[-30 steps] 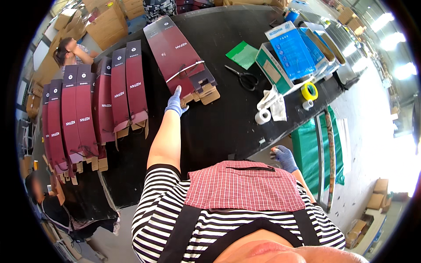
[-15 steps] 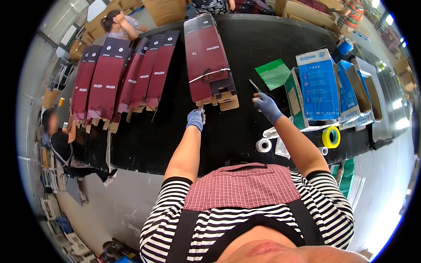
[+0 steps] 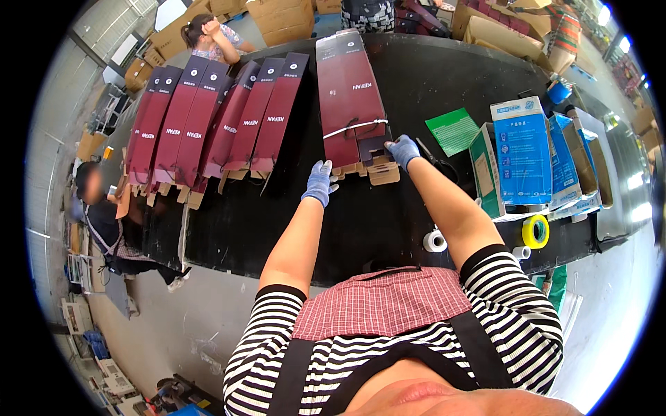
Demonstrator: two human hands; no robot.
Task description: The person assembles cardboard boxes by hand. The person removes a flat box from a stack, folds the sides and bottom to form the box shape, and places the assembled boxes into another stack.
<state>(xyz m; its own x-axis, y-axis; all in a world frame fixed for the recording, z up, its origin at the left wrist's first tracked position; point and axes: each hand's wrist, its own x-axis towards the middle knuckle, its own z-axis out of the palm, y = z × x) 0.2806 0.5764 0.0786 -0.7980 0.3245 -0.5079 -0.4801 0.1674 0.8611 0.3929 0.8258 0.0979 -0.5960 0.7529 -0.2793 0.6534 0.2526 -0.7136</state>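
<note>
A bundle of long maroon cartons [image 3: 350,90] with dark grey ends lies on the black table, bound by a white strap [image 3: 355,127] near its closer end. Cardboard flaps stick out of that end. At the bundle's lower left corner is my left hand [image 3: 320,184], in a blue and white glove, with fingers spread. My right hand [image 3: 403,151], gloved in blue, touches the lower right edge, its fingers partly stretched out. Dark-handled scissors [image 3: 444,165] lie just right of my right hand, partly hidden by the forearm.
Several similar maroon cartons [image 3: 229,128] lean in a row at left. On the right are a green sheet [image 3: 452,132], blue boxes [image 3: 522,156], yellow tape [image 3: 535,231] and a white roll [image 3: 435,241]. A co-worker [image 3: 104,208] stands at left; others are across the table [image 3: 430,76].
My right hand has let go of the scissors and moved left to the bundle's edge. My left hand has opened its fingers at the near end. The whole view has shifted slightly.
</note>
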